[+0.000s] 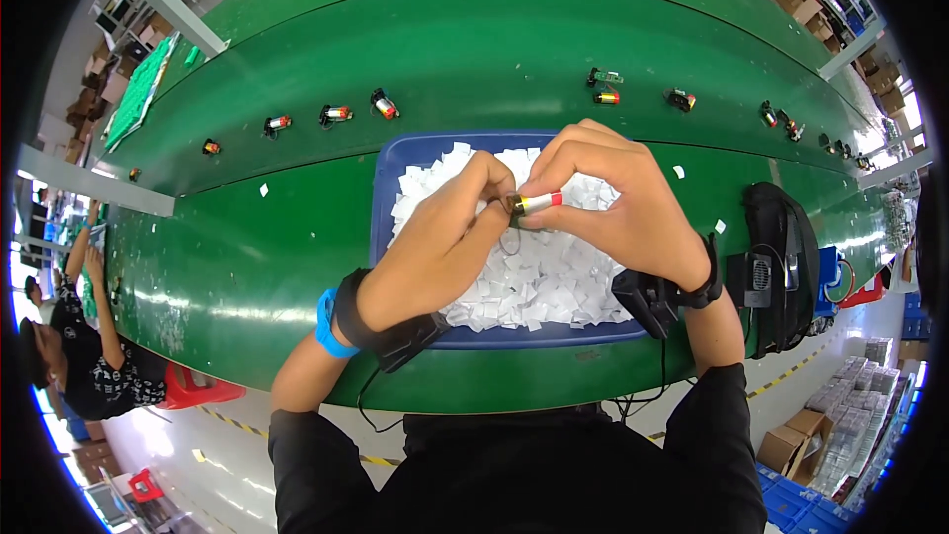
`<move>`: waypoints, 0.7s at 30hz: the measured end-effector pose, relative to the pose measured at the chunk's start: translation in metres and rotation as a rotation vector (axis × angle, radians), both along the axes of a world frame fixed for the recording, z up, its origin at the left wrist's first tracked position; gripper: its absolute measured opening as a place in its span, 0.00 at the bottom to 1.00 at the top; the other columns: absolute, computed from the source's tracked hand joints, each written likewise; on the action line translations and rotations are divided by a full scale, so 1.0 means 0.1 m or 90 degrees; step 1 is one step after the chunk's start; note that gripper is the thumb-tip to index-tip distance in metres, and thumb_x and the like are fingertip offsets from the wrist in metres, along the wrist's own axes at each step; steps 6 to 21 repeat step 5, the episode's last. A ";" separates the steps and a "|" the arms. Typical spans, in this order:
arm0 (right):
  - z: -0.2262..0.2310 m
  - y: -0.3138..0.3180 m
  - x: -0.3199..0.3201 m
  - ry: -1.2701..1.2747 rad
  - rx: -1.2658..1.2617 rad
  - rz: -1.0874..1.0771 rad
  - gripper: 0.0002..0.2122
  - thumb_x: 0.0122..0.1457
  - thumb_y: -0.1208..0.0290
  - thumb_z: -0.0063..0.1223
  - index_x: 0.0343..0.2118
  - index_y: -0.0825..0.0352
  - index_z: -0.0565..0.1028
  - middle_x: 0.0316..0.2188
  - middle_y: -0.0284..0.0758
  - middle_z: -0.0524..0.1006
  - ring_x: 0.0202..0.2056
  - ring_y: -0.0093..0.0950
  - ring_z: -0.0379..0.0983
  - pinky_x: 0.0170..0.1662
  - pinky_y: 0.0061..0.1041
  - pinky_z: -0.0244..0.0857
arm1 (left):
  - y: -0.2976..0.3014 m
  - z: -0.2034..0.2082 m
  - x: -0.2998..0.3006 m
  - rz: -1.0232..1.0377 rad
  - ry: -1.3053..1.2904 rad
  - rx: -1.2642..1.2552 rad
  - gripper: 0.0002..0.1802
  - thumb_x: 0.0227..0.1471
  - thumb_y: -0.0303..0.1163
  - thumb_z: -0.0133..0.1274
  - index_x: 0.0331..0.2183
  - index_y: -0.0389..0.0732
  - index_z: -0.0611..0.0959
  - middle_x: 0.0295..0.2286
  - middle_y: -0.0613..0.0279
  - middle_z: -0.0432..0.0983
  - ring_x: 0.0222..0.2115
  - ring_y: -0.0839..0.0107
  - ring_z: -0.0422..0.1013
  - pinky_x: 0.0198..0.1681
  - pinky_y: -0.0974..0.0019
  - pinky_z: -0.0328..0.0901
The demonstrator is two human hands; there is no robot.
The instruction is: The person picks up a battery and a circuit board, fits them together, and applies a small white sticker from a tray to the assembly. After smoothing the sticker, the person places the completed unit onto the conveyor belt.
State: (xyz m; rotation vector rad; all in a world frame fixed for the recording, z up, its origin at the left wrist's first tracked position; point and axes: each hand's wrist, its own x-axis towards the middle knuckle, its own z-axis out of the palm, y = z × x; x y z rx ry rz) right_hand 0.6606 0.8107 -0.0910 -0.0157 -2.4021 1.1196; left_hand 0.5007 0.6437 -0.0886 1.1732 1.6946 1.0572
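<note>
Over a blue tray (380, 208) heaped with small white paper pieces (539, 282), both of my hands meet at a small cylindrical battery (539, 203) with red, white and yellow bands. Thumb and fingers of my right hand (633, 203) pinch its red end side. My left hand (435, 237) is closed at its dark end, the fingertips pressed on a small dark part there. A thin wire loop (509, 242) hangs just below. My fingers partly hide the join between battery and dark part.
Along the green bench (306, 257), several similar battery units stand in a row, such as one (385, 104) behind the tray and another (607, 97) to its right. A black bag (786, 267) lies at right beside a black box (749, 280). A co-worker (94, 356) sits at far left.
</note>
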 end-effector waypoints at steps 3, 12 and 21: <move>0.04 -0.04 0.00 0.032 0.042 0.005 0.12 0.44 0.79 0.73 0.33 0.64 0.81 0.36 0.32 0.80 0.39 0.30 0.74 0.43 0.29 0.68 | 0.04 -0.09 -0.11 -0.036 -0.093 0.030 0.07 0.61 0.25 0.43 0.42 0.40 0.69 0.42 0.53 0.76 0.42 0.64 0.75 0.45 0.66 0.68; 0.06 -0.05 0.02 0.035 0.078 0.011 0.12 0.46 0.79 0.73 0.33 0.62 0.82 0.39 0.32 0.81 0.40 0.31 0.74 0.44 0.30 0.68 | 0.05 -0.06 -0.19 -0.047 -0.370 0.022 0.07 0.61 0.26 0.44 0.42 0.43 0.70 0.46 0.52 0.73 0.49 0.62 0.71 0.53 0.65 0.64; 0.06 -0.05 0.02 0.035 0.078 0.011 0.12 0.46 0.79 0.73 0.33 0.62 0.82 0.39 0.32 0.81 0.40 0.31 0.74 0.44 0.30 0.68 | 0.05 -0.06 -0.19 -0.047 -0.370 0.022 0.07 0.61 0.26 0.44 0.42 0.43 0.70 0.46 0.52 0.73 0.49 0.62 0.71 0.53 0.65 0.64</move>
